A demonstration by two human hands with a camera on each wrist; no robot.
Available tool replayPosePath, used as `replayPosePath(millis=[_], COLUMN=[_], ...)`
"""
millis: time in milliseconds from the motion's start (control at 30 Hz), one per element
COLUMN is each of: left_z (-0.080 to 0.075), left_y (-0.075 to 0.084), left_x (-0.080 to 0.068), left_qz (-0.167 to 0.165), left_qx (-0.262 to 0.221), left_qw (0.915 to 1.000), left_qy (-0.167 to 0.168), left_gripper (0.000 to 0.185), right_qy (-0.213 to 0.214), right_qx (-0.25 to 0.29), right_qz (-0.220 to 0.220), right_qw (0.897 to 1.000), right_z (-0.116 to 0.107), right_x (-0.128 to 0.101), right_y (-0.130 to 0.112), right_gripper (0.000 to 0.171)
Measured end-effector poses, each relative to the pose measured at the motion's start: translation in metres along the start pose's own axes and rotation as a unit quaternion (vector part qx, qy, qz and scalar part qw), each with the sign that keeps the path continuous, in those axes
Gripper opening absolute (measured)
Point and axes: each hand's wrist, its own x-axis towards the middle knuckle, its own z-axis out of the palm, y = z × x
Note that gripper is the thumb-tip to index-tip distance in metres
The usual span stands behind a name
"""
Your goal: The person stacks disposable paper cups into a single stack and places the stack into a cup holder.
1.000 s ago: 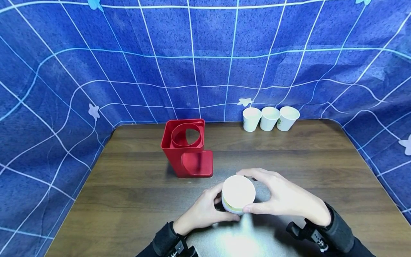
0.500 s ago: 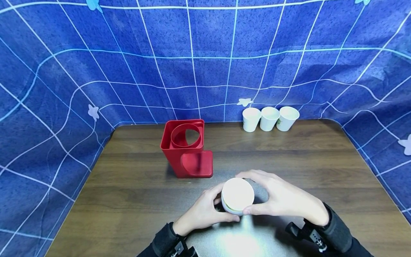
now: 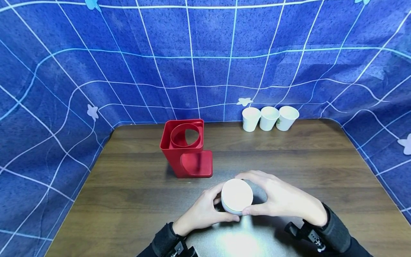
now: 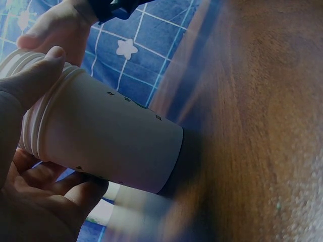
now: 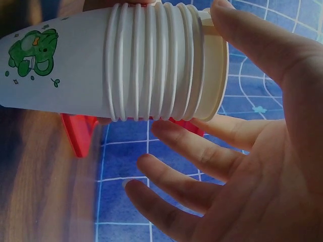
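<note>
At nine o'clock of the scene, blue grid-patterned cloth draped down past the bench edge and up behind as a backdrop. Dark wood-grain bench spread across the lower half. Toward eleven o'clock from the hands, a red cup dispenser standing upright on the bench, round opening on top, cut-out front with a flat foot, well apart from the hands. Near centre, at six o'clock of the bench, left hand curled round a stack of nested paper cups, thumb on the ribbed rims and fingers under the wall in the left wrist view. Stack standing on the bench, its wide mouth facing up to the head camera, many rolled rims bunched near the top, a green cartoon print on the outermost cup's side. At three o'clock of the stack, right hand cupped about it, thumb laid against the top rim and forefinger arched round the far side, remaining fingers fairly straight and spread below the cups, apparently apart from the wall. At one o'clock, far back by the cloth, three single white paper cups in a row, mouths up, side by side.
</note>
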Motion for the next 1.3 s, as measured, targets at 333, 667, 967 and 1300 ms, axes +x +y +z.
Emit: replayPosePath(millis=[333,667,967,1300], left_z=[0.000,0.000,0.001,0.001], left_y=[0.001,0.000,0.001,0.001], left_x=[0.000,0.000,0.000,0.001], left_qz=[-0.012,-0.008,-0.021,-0.025], left_qx=[-0.011,-0.010,-0.013,-0.005], left_qw=[0.9999,0.9999,0.9997,0.9996], left_qy=[-0.001,0.001,0.001,0.010], left_gripper=[0.080,0.078,0.079,0.079], right_qy=[-0.011,-0.014,-0.004,0.072], right_qx=[-0.010,-0.012,-0.040,-0.103], right_qz=[-0.003,0.000,0.004,0.006], right_qw=[1.000,1.000,0.999,0.992], right_z=[0.001,0.003,-0.004,-0.033], right_x=[0.000,0.000,-0.001,0.007], right_y=[0.000,0.001,-0.001,0.015], right_gripper=[0.067,0.067,0.076,0.086])
